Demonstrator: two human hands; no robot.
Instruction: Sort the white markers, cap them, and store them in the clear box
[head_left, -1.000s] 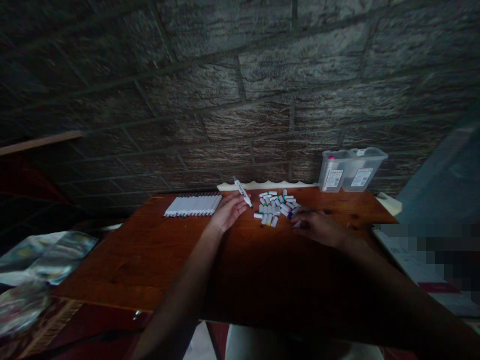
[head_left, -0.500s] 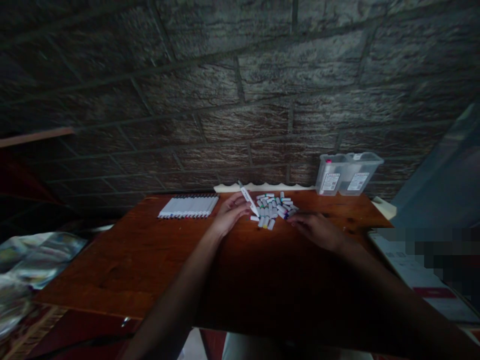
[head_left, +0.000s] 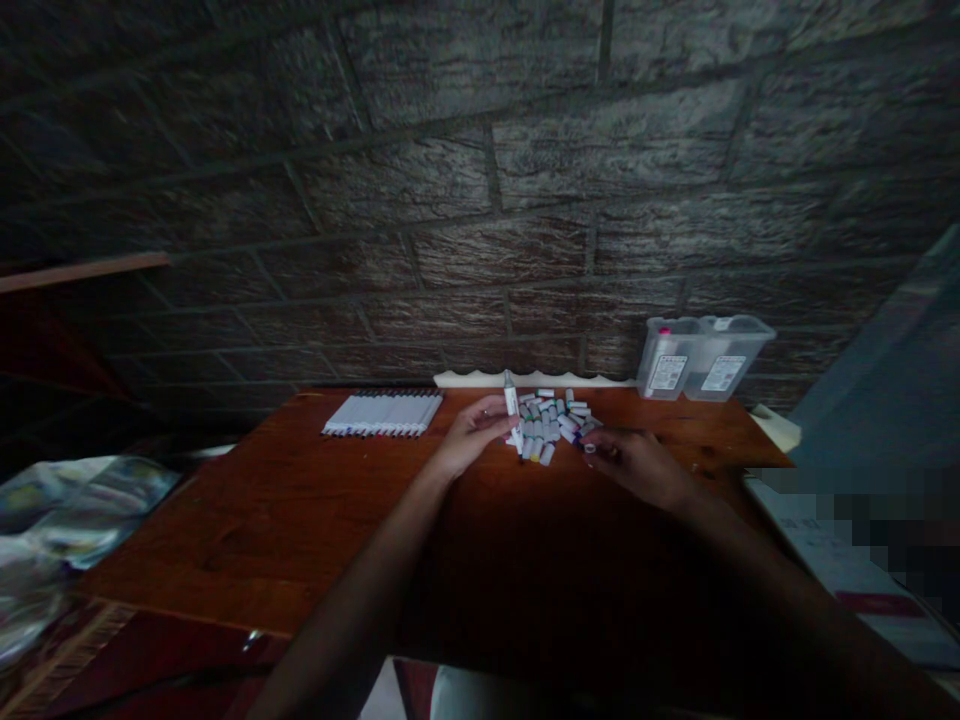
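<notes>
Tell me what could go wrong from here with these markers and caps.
The marker in the left hand has its dark lower tip close to the loose caps, so it might smudge them. The right hand seems to pinch a small cap, which could slip and roll away.

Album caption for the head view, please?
Left hand holds a white marker beside loose caps, with the right hand close by.

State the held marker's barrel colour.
The marker's barrel is white, seen best in the head view.
</notes>
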